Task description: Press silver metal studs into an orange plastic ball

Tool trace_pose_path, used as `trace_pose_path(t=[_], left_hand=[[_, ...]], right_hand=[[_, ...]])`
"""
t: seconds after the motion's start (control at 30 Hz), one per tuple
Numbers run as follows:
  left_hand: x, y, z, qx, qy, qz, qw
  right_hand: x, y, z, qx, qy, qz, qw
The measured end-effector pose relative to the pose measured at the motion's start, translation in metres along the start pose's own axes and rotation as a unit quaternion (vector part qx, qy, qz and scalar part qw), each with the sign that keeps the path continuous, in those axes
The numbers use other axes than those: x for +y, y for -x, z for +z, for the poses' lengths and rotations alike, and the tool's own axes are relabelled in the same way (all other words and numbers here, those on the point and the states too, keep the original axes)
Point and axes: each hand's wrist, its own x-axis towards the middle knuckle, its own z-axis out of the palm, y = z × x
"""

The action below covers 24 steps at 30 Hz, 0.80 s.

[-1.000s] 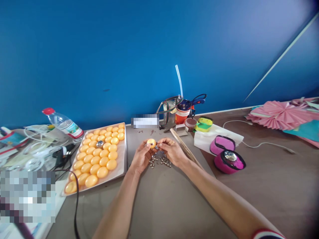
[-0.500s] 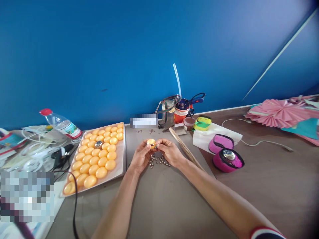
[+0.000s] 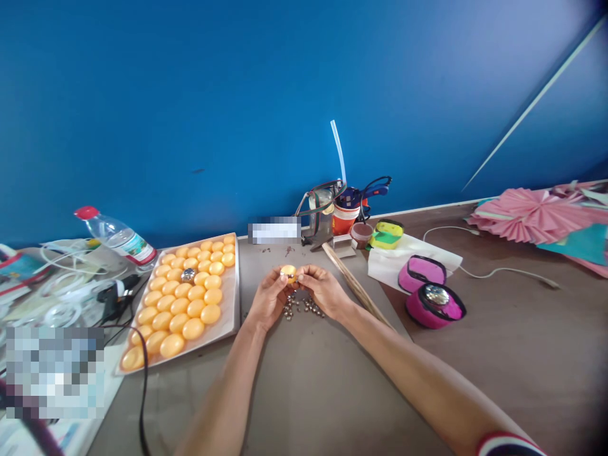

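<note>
My left hand (image 3: 270, 297) is closed around a small yellow-orange ball (image 3: 288, 271), raised a little above the table. The ball's lower front carries a dark, shiny spot too small to make out. Against its right side, my right hand (image 3: 325, 288) has its thumb and fingers pinched together; whether they grip a tiny part or just the ball is hidden. Below both hands lies a loose pile of small shiny metal pieces (image 3: 311, 306). To the left, a shallow white tray (image 3: 237, 297) bears rows of orange balls (image 3: 179, 306), with one silvery piece (image 3: 188, 275) among them.
Right of my hands lies a wooden strip (image 3: 356, 285). Pink fabric bands (image 3: 434, 307) with a shiny dome stand farther right. An orange cup (image 3: 342, 221) with tools stands by the blue wall. A plastic bottle (image 3: 118, 239) and tangled cables are at the left.
</note>
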Motion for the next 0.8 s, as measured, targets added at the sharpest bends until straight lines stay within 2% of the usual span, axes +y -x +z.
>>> trace_pose_path(t=[0.4, 0.8], left_hand=[[0.0018, 0.0008, 0.0019, -0.009, -0.005, 0.003, 1.0], [0.0017, 0.0004, 0.0013, -0.007, -0.013, -0.003, 1.0]], right_hand=[[-0.004, 0.001, 0.0021, 0.001, -0.003, 0.023, 1.0], [-0.0049, 0.0, 0.0008, -0.002, 0.007, 0.019, 1.0]])
